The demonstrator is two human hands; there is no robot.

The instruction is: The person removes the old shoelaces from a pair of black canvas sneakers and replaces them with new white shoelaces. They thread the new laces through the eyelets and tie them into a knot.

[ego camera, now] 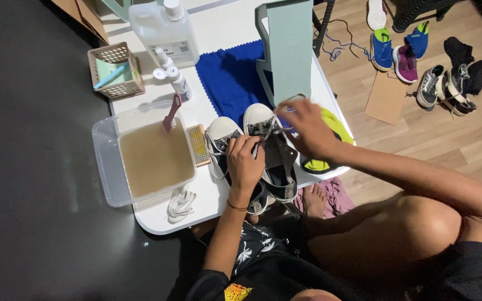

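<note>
At the worktop's front edge, the left hand (245, 161) gripped the dark sneaker (277, 159) while the right hand (307, 129) pinched its half-removed lace (285, 100); another lace (181, 202) lay free.

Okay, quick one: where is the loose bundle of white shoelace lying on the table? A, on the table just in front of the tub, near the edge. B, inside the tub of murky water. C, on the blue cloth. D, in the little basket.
A: the white shoelace bundle lies on the bare white table beside the near wall of the clear tub, not in the water.
</note>
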